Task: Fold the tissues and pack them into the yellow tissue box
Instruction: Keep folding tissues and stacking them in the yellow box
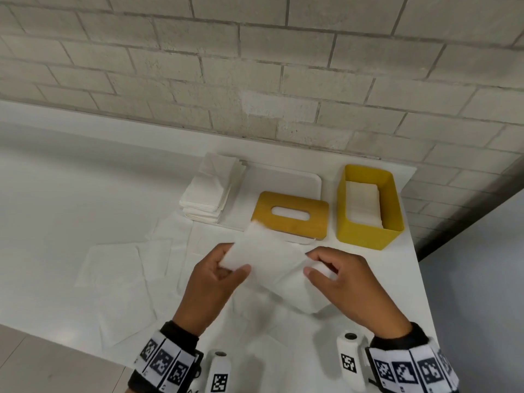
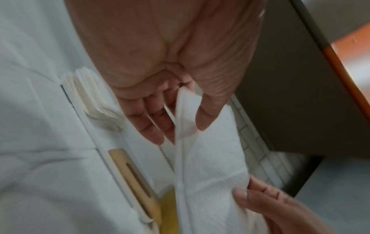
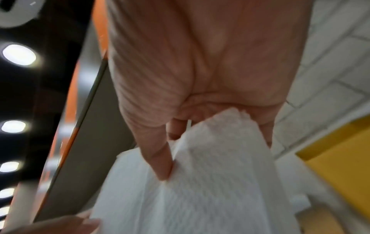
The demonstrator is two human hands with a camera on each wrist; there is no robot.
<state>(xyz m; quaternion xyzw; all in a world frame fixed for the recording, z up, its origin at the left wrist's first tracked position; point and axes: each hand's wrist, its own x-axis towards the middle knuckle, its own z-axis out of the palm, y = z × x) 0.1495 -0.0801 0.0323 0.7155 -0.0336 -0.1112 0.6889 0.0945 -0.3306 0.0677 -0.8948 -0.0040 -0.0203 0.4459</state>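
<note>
A folded white tissue [image 1: 272, 265] hangs in the air between both hands above the table's front. My left hand [image 1: 221, 273] pinches its left end between thumb and fingers [image 2: 204, 117]. My right hand [image 1: 326, 268] pinches the right end, thumb [image 3: 160, 159] over the tissue [image 3: 216, 166]. The yellow tissue box [image 1: 368, 234] stands open at the right, with folded tissues [image 1: 364, 202] lying inside. Its yellow lid [image 1: 292, 214] with a slot lies flat to the left of the box.
A stack of folded tissues [image 1: 207, 194] sits on a white tray [image 1: 283, 177] at the back. Unfolded tissues [image 1: 119, 268] lie spread on the white table at the left. A brick wall [image 1: 255, 66] stands behind. The table's right edge [image 1: 419, 279] runs close to the box.
</note>
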